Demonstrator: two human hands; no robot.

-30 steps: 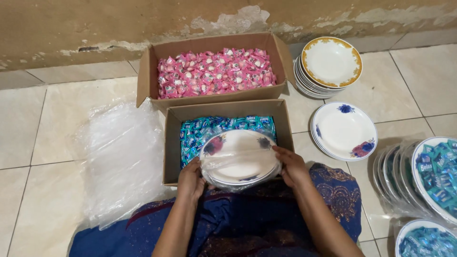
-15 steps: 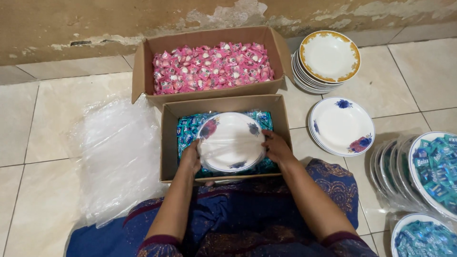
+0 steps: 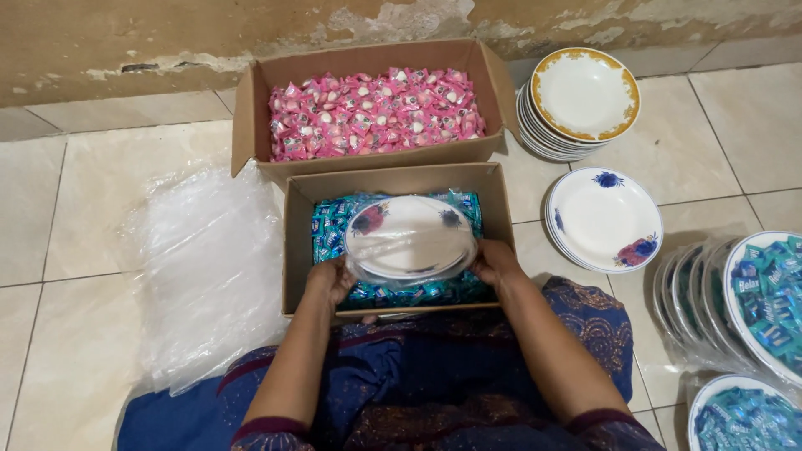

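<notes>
Centrally, plastic-wrapped plate (image 3: 409, 238) over teal-sweets box (image 3: 294, 242).

Both hands have moved the wrapped plate (image 3: 409, 238) out over the teal-sweet box (image 3: 292, 250).

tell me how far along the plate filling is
Done: wrapped plates of blue candy lean at the right. In hand: both hands, left hand and right hand, hold a plastic-covered floral plate over the blue candy box. Left: empty plate stacks.
</notes>
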